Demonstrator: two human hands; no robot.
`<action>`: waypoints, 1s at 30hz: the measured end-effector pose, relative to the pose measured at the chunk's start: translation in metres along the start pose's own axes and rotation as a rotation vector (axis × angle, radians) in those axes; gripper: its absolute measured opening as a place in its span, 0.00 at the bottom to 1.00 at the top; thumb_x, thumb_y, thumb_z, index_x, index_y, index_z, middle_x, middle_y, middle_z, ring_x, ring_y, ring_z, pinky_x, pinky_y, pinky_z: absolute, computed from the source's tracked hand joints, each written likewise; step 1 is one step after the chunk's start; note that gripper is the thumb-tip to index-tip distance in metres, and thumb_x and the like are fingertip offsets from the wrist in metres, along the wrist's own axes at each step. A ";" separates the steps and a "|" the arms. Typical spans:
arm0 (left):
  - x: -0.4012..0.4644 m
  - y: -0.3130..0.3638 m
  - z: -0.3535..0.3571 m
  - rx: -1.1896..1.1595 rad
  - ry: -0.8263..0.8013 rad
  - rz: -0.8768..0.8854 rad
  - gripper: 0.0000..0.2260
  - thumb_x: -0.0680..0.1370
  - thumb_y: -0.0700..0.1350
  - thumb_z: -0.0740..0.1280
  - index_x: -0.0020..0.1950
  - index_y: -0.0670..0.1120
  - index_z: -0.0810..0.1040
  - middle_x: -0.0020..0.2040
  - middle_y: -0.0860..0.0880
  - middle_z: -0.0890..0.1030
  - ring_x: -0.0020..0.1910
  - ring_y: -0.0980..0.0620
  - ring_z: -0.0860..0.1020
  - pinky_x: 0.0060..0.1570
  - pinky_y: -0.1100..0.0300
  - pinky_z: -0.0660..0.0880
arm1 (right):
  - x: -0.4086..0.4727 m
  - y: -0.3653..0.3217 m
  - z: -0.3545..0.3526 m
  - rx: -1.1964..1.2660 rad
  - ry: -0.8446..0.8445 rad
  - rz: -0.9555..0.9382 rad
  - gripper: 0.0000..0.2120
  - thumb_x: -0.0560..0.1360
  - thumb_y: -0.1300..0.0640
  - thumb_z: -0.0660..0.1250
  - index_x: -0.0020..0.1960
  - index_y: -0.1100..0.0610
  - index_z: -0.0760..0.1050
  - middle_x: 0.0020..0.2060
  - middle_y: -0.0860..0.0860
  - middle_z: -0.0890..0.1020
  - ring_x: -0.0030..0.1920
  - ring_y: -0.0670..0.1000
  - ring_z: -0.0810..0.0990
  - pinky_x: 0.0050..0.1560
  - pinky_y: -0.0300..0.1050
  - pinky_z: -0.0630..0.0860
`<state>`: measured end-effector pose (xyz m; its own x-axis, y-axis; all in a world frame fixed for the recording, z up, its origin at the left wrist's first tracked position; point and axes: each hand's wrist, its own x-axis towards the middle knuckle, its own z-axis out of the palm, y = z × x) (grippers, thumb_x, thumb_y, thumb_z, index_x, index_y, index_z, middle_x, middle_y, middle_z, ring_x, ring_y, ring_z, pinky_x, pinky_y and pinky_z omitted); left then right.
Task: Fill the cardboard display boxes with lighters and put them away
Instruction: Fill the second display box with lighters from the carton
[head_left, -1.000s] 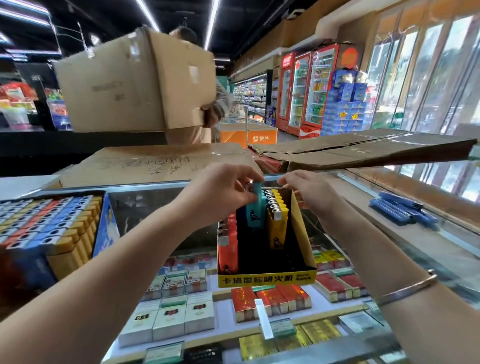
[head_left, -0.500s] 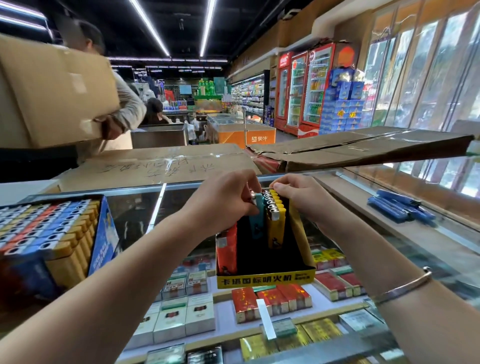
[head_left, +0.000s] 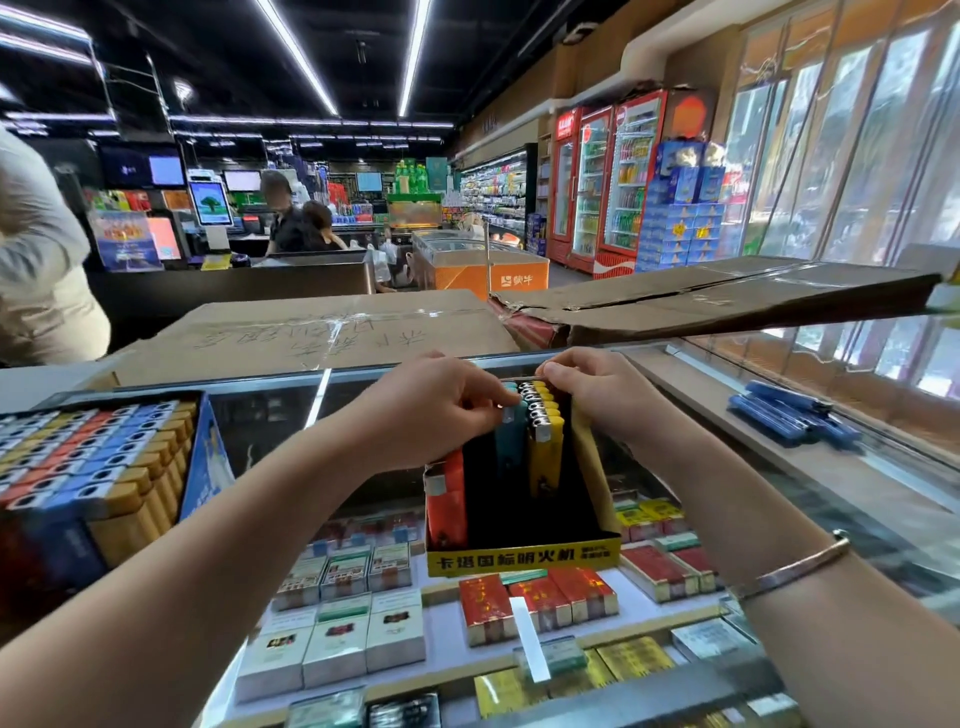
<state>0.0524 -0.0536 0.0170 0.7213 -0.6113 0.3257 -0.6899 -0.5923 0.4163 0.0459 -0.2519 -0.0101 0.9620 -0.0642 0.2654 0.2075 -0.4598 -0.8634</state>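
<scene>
A yellow-fronted cardboard display box stands on the glass counter. Inside it are a row of yellow lighters on the right, teal lighters in the middle and red lighters at the left. My left hand pinches the top of a teal lighter set down in the box. My right hand rests its fingers on the tops of the yellow row at the box's back. A second display box, full of mixed-colour lighters, sits at the far left.
Flat cardboard cartons lie behind the box, and a torn one to the right. Blue packets lie on the right ledge. Cigarette packs fill the case under the glass. A person stands at the far left.
My left hand has pushed the teal lighter down into the box. My right hand shifted onto the yellow row. The person carrying a large carton has moved off to the left.
</scene>
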 end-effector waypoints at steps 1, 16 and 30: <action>-0.002 -0.002 0.002 -0.098 0.022 0.003 0.06 0.75 0.49 0.67 0.49 0.59 0.81 0.46 0.60 0.76 0.49 0.54 0.75 0.44 0.64 0.74 | 0.001 0.001 -0.002 -0.006 0.022 -0.008 0.06 0.78 0.51 0.61 0.48 0.50 0.76 0.43 0.48 0.80 0.45 0.45 0.77 0.40 0.39 0.68; -0.006 -0.005 0.040 -1.104 0.216 -0.304 0.15 0.74 0.34 0.57 0.53 0.51 0.73 0.52 0.41 0.75 0.40 0.48 0.75 0.33 0.59 0.74 | 0.007 0.037 -0.067 -0.777 0.446 0.329 0.14 0.77 0.52 0.61 0.59 0.60 0.73 0.55 0.60 0.76 0.51 0.59 0.74 0.47 0.50 0.71; -0.001 -0.010 0.046 -1.116 0.200 -0.329 0.15 0.75 0.35 0.58 0.58 0.47 0.73 0.45 0.45 0.75 0.34 0.53 0.74 0.27 0.64 0.73 | 0.016 0.089 -0.109 -1.099 0.380 0.754 0.30 0.74 0.47 0.62 0.71 0.61 0.63 0.71 0.60 0.62 0.70 0.61 0.60 0.69 0.60 0.54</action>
<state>0.0552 -0.0714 -0.0268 0.9197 -0.3628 0.1498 -0.1045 0.1417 0.9844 0.0603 -0.3901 -0.0364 0.6342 -0.7599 0.1428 -0.7512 -0.6493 -0.1188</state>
